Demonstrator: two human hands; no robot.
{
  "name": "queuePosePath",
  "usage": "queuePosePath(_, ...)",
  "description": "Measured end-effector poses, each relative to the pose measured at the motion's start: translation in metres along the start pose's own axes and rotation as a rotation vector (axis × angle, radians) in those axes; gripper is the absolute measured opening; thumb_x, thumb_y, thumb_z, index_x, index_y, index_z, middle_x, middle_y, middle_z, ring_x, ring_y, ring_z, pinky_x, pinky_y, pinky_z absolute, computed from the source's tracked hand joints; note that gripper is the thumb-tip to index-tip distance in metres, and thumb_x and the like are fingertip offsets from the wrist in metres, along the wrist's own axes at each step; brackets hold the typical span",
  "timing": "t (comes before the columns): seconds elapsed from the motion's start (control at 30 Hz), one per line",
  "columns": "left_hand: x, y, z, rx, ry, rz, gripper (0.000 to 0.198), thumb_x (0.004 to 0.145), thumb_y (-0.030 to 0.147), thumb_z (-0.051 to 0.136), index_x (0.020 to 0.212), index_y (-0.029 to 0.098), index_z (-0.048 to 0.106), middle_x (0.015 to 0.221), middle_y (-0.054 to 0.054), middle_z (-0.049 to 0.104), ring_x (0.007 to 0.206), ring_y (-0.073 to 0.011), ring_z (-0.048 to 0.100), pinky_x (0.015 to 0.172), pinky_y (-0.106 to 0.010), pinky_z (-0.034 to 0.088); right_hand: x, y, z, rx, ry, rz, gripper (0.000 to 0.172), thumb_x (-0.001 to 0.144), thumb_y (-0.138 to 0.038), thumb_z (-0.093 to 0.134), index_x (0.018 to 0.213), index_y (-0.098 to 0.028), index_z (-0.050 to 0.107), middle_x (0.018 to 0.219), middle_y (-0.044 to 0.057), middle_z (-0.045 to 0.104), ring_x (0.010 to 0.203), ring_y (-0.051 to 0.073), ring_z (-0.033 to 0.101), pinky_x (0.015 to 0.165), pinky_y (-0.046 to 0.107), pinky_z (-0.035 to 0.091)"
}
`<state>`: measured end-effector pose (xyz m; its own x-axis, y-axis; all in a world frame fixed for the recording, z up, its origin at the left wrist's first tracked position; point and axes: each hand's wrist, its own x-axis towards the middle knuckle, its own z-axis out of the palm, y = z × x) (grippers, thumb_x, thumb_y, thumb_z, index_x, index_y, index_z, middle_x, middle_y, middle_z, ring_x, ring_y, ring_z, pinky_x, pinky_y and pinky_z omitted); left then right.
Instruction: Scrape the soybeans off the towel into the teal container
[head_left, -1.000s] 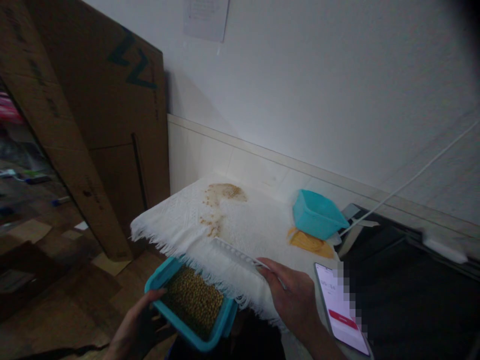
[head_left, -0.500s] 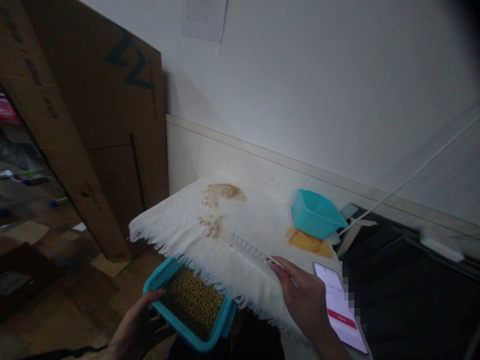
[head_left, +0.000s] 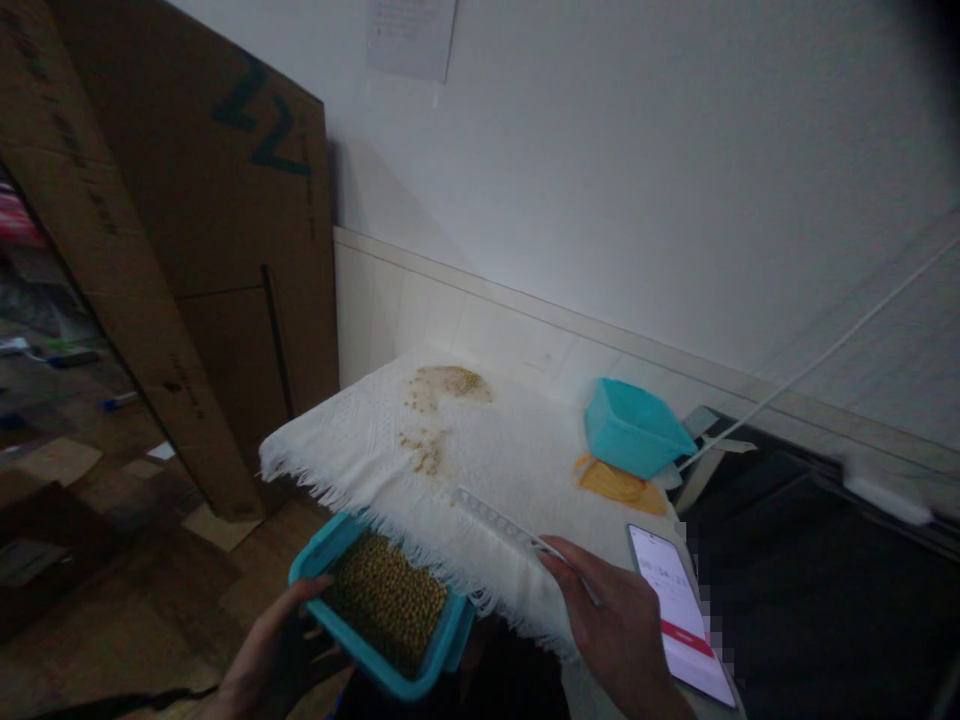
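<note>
White tool (head_left: 496,522) juts forward-left from the right fingers (head_left: 583,562).

White wall (head_left: 637,180), pale panelling (head_left: 390,310) below, brown floor (head_left: 165,580) (littered at left), dim light

A tall brown cardboard box (head_left: 247,220) with a teal zigzag mark stands at the left, beside the smooth white wall (head_left: 637,200). A white printed paper sheet (head_left: 411,35) hangs on that wall, above pale lower panelling (head_left: 420,310). At the right, a slim phone (head_left: 675,595) lies with its screen lit, showing a red bar. Near it is a flat orange-yellow piece (head_left: 619,487), perhaps cloth. A thin white cable (head_left: 787,388) slants above a black surface (head_left: 810,570). Flat cardboard scraps (head_left: 60,462) lie on the brown floor (head_left: 157,560).
</note>
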<state>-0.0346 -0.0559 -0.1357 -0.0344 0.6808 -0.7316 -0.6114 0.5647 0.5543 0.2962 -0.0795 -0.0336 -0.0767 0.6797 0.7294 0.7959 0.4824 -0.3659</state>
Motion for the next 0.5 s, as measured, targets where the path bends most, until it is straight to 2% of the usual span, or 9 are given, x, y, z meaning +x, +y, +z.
queuePosePath(0.13, 0.006, -0.002, -0.005, 0.01, -0.037, -0.009, 0.016, 0.085, 0.032, 0.081, 0.084, 0.018, 0.073, 0.073, -0.005, 0.071, 0.07, -0.0265, 0.071, 0.071, -0.043, 0.065, 0.002, -0.014, -0.004, 0.012, -0.035, -0.073, 0.025, 0.109, -0.028, 0.059, 0.104, -0.026, 0.083, 0.09, 0.001, 0.087, 0.074, 0.02, 0.085, 0.066, 0.021, 0.068)
queuePosePath(0.33, 0.009, -0.002, -0.008, -0.005, -0.042, -0.029, 0.02, 0.077, 0.031, 0.088, 0.086, 0.018, 0.075, 0.078, -0.007, 0.074, 0.072, -0.0272, 0.071, 0.072, -0.043, 0.065, -0.001, -0.03, -0.003, -0.054, -0.111, -0.196, 0.028, 0.108, -0.02, 0.054, 0.109, -0.027, 0.081, 0.092, 0.0, 0.088, 0.071, 0.018, 0.084, 0.069, 0.021, 0.068)
queuePosePath(0.4, 0.009, -0.002, -0.007, -0.007, -0.034, -0.02, 0.019, 0.077, 0.031, 0.088, 0.084, 0.019, 0.074, 0.077, -0.006, 0.073, 0.069, -0.0258, 0.069, 0.071, -0.043, 0.065, 0.001, -0.032, 0.0, -0.031, -0.124, -0.184, 0.029, 0.109, -0.023, 0.052, 0.107, -0.027, 0.081, 0.091, 0.0, 0.087, 0.07, 0.017, 0.084, 0.066, 0.02, 0.067)
queuePosePath(0.5, 0.007, -0.002, -0.006, -0.007, -0.042, -0.024, 0.019, 0.078, 0.031, 0.087, 0.082, 0.019, 0.073, 0.074, -0.005, 0.071, 0.069, -0.0261, 0.069, 0.071, -0.043, 0.065, 0.011, -0.031, 0.006, 0.027, -0.092, -0.082, 0.031, 0.108, -0.028, 0.053, 0.102, -0.027, 0.083, 0.086, 0.0, 0.087, 0.068, 0.018, 0.084, 0.063, 0.021, 0.066)
